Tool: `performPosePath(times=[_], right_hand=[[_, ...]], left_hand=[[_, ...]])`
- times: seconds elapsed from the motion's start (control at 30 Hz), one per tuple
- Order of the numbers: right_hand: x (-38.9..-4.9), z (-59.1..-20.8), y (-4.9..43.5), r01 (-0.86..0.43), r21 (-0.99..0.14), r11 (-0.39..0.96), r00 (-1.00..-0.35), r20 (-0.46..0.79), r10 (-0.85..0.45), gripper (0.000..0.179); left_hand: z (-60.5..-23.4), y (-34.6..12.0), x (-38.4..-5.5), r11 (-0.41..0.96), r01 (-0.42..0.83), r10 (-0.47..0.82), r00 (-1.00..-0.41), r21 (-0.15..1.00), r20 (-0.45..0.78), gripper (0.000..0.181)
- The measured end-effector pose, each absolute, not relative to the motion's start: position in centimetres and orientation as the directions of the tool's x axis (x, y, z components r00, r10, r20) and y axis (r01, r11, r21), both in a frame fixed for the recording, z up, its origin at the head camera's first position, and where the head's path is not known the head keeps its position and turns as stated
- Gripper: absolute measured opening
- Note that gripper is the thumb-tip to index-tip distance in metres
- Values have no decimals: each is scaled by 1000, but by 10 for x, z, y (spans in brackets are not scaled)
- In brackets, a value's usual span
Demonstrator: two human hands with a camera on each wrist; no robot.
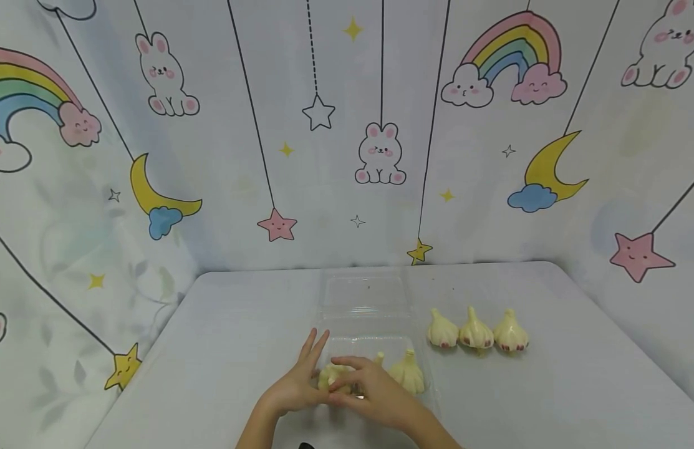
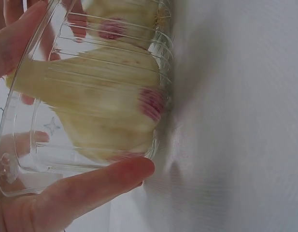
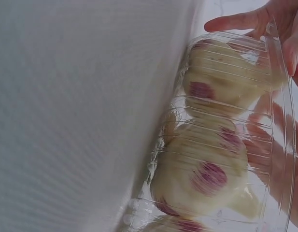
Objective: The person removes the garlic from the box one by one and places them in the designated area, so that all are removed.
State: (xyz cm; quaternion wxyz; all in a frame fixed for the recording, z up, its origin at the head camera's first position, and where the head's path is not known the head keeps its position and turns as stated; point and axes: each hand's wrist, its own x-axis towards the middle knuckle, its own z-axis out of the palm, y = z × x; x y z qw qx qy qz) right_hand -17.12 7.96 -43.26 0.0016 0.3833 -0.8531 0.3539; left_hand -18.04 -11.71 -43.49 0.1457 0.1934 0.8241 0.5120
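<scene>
A clear plastic clamshell box (image 1: 431, 380) lies with its lid (image 1: 366, 293) folded back. Inside stands a row of pale garlic bulbs with purple marks, one at the right end (image 1: 408, 373) and one at the left end (image 1: 324, 379). My left hand (image 1: 296, 386) is at the box's left side, one straight finger (image 2: 100, 186) lying along the clear wall. Over the left-end bulb, my right hand (image 1: 375, 390) reaches across and pinches its upper part between thumb and fingers. The right hand partly covers the bulb in the middle (image 3: 202, 169).
Three more garlic bulbs (image 1: 476, 330) stand side by side on the white table (image 1: 549, 399), right of the box. A printed cloth backdrop (image 1: 324, 187) rises behind the table's far edge. A small dark object (image 1: 306, 446) shows at the bottom edge.
</scene>
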Motion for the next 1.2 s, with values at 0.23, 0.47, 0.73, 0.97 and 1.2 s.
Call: performPosePath(times=[0.23, 0.47, 0.73, 0.97, 1.2], right_hand=[[-168, -432, 79, -634, -595, 493, -714, 207, -669, 46], [-168, -432, 75, -610, -611, 505, -719, 161, -676, 51], [-173, -430, 70, -618, -588, 522, -725, 169, -668, 53], [-179, -427, 66, -620, -563, 546, -750, 221, -623, 48], [-182, -430, 64, -579, -640, 505, -789, 282, -547, 49]], left_hand=[[-436, -117, -180, 408, 178, 466, -884, 895, -37, 111], [-435, -119, -179, 416, 190, 470, -882, 889, -32, 112], [-435, -118, -180, 404, 188, 473, -881, 895, -28, 112], [-438, -117, -180, 397, 168, 456, -889, 902, -35, 113], [-438, -117, -180, 403, 168, 441, -897, 900, -30, 114]])
